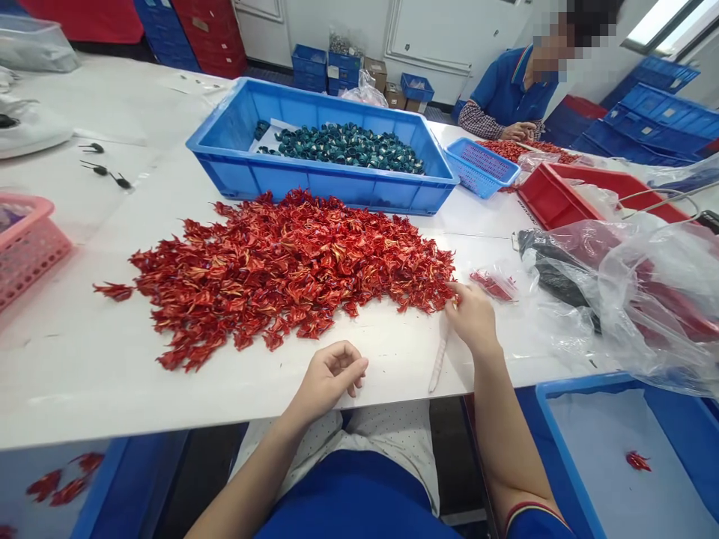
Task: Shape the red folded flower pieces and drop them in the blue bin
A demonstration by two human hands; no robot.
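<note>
A large loose heap of red and gold petal-like flower pieces (281, 277) covers the middle of the white table (140, 397). My right hand (472, 318) sits at the heap's right edge, its fingertips touching the pieces. Whether it pinches one, I cannot tell. My left hand (329, 378) rests near the table's front edge, fingers loosely curled and slightly apart, with nothing visible in them. A thin white stick (438, 364) lies just below my right hand.
A blue crate (320, 180) of dark teal pieces stands beyond the heap. Right of it are a small blue basket (480, 166), a red crate (553, 196) and a clear plastic bag (634, 299). A blue bin (584, 442) sits below the table edge. A co-worker (505, 93) sorts red pieces at the far end.
</note>
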